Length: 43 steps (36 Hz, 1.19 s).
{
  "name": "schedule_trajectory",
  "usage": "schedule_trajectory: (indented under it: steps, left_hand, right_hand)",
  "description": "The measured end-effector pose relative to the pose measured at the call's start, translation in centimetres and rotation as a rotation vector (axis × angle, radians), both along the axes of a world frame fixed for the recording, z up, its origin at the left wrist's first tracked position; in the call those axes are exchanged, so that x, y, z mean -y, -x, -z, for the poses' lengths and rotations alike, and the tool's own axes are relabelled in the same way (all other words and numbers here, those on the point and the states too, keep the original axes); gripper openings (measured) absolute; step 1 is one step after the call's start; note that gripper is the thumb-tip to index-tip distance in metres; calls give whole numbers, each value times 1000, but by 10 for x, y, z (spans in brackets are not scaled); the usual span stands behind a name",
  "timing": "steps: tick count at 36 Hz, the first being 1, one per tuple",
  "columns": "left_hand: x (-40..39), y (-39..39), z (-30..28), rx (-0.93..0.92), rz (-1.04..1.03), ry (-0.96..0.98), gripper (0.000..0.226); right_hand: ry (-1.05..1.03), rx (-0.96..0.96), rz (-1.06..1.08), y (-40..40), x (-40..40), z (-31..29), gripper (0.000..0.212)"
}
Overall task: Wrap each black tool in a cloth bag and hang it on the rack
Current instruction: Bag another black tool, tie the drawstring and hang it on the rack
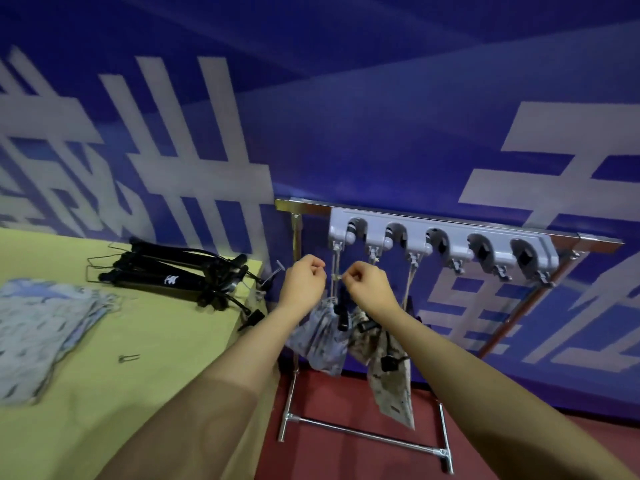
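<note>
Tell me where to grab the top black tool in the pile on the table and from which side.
Probably grip the black tool mid-shaft, near its white logo, coming from above on the table's near side. That stretch lies bare and straight; the right end is tangled with cables and levers.

Shiny metal rack [363,434], matt grey plastic holder [446,242], patterned cloth bags [322,336]

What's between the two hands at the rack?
Head view: the pale drawstring cord of the hanging cloth bag, between left hand and right hand.
</note>
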<state>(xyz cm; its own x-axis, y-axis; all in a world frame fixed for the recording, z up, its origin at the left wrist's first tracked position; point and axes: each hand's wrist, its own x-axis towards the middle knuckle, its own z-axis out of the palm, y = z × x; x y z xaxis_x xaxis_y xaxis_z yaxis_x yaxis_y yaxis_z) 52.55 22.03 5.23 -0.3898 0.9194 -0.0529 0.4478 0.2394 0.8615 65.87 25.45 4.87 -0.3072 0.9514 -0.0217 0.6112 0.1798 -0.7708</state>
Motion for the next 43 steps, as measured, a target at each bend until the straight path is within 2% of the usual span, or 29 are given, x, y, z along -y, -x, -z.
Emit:
schedule_trajectory:
  steps: [9, 14, 25, 31, 38, 43]
  left_hand:
    - [52, 134, 5, 25, -80, 14, 14]
    - [85, 219, 12, 48, -110, 43, 15]
    - [164, 366, 30, -18, -279, 154, 15]
    - [177, 413, 47, -17, -323, 213, 14]
    - [166, 451, 75, -24, -345, 332, 19]
    - [149, 470, 97, -140, -351, 413, 22]
  right_hand:
    - [17, 13, -72, 134, 43, -4, 19]
    - [22, 26, -85, 222, 68, -2, 30]
    - [116, 16, -222, 379, 114, 25, 16]
    - [145, 102, -346, 432, 116, 51, 14]
    - [71, 213, -480, 475, 93, 86, 17]
    - [-3, 334, -664, 505, 72, 109, 34]
